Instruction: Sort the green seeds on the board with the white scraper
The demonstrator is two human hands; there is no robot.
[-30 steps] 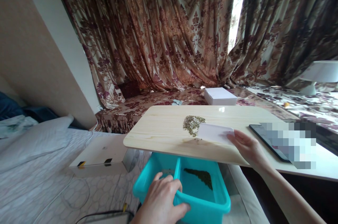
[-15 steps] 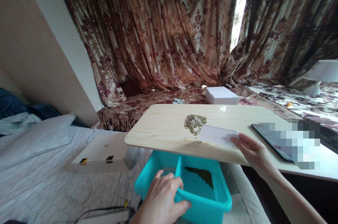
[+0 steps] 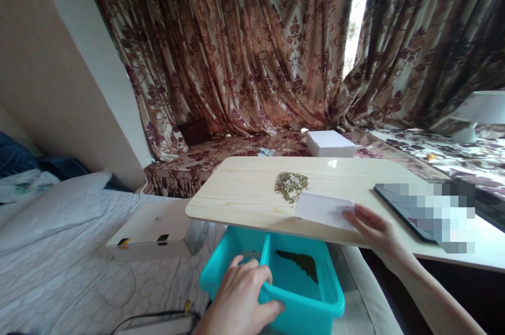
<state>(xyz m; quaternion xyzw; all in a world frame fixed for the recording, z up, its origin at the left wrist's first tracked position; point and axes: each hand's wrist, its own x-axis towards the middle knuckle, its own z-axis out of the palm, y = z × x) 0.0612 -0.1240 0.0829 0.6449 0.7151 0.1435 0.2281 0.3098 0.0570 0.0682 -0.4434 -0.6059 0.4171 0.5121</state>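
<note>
My left hand (image 3: 246,290) is closed over the near rim of a turquoise two-compartment bin (image 3: 303,295), thumb outside and fingers inside the left part. Green grains (image 3: 302,263) lie in the bin's right compartment, and a few small bits show in the left one. Above it, my right hand (image 3: 373,227) pinches the right end of a thin white card (image 3: 325,210), held low over the light wooden tabletop (image 3: 232,188). Just beyond the card's left end sits a pile of mixed green and whitish grains (image 3: 291,185).
A blurred-out tablet (image 3: 424,214) lies on the table's right side. Behind the table is a white box (image 3: 330,143). At left, a larger white box (image 3: 158,227) rests on the bed (image 3: 79,224). A cable and power strip (image 3: 158,324) are near the bottom edge.
The white card in my right hand has moved slightly toward me, away from the grain pile and closer to the table's near edge. My left hand keeps its place on the bin.
</note>
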